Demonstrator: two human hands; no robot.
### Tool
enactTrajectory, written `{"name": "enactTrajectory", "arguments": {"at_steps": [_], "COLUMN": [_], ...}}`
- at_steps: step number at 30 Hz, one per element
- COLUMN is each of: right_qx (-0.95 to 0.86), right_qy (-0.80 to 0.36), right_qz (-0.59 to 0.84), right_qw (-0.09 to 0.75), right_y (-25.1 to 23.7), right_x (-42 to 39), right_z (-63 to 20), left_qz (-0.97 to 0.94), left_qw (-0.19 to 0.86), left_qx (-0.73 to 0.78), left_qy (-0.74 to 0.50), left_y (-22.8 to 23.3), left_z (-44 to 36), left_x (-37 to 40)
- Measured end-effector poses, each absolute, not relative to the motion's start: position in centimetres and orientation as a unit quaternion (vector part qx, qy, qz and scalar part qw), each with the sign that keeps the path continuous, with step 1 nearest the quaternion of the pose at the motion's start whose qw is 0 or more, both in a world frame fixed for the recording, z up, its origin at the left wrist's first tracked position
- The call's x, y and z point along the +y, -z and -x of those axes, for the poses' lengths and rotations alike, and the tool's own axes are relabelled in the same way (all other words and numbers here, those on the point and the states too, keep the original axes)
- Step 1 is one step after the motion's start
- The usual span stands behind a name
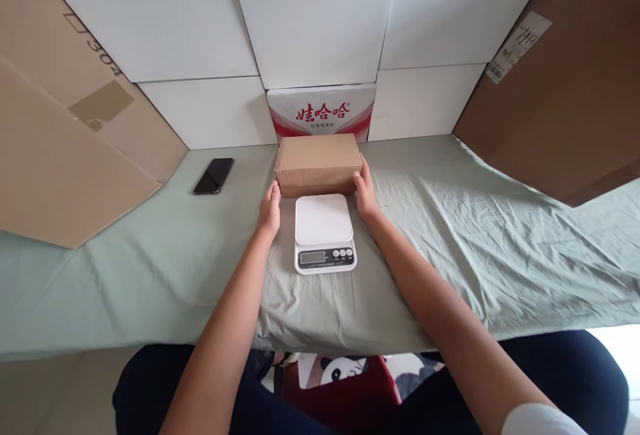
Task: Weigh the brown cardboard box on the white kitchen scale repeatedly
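Observation:
A closed brown cardboard box (318, 158) sits behind a white kitchen scale (324, 221) on the cloth-covered table. My left hand (271, 208) grips the box at its near left corner. On the opposite end, my right hand (365, 188) holds it with the thumb on the front face and the fingers along the right side. Nothing lies on the scale's square plate, and its grey display and round buttons face me. I cannot tell whether the box touches the table or is slightly raised.
A black phone (214, 176) lies to the left on the green cloth (200, 275). White boxes (320, 21) and a red-and-white carton (325, 113) form the back wall. Large cardboard sheets stand at the left (75, 128) and right (565, 88).

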State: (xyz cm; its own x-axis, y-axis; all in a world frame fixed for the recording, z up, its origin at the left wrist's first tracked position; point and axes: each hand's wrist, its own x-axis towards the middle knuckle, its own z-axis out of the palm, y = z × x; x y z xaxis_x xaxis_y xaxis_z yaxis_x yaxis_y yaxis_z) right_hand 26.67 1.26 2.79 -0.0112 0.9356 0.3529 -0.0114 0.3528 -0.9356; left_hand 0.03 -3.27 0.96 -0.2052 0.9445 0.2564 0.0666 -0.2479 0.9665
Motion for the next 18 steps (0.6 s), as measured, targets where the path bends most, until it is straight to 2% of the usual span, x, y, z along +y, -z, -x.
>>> {"name": "enactTrajectory", "arguments": {"at_steps": [3, 11, 18], "right_qx": [-0.623, -0.619, -0.661], "right_qy": [-0.375, -0.394, -0.313], "right_qz": [0.391, 0.369, 0.346], "right_qw": [0.564, 0.57, 0.587], "right_y": [-3.1, -3.3, -4.5], "right_x": [0.6, 0.6, -0.4], "right_z": [-26.4, -26.4, -26.2], "left_qz": [-0.515, -0.506, -0.528], "left_qw": [0.37, 0.352, 0.327], "left_qx": [0.492, 0.486, 0.438], "left_qy": [-0.596, -0.62, -0.649], "left_y": [-1.0, -1.5, -2.9], "left_z": [-0.1, 0.1, -0.5], "left_x": [-3.4, -4.0, -6.4]}}
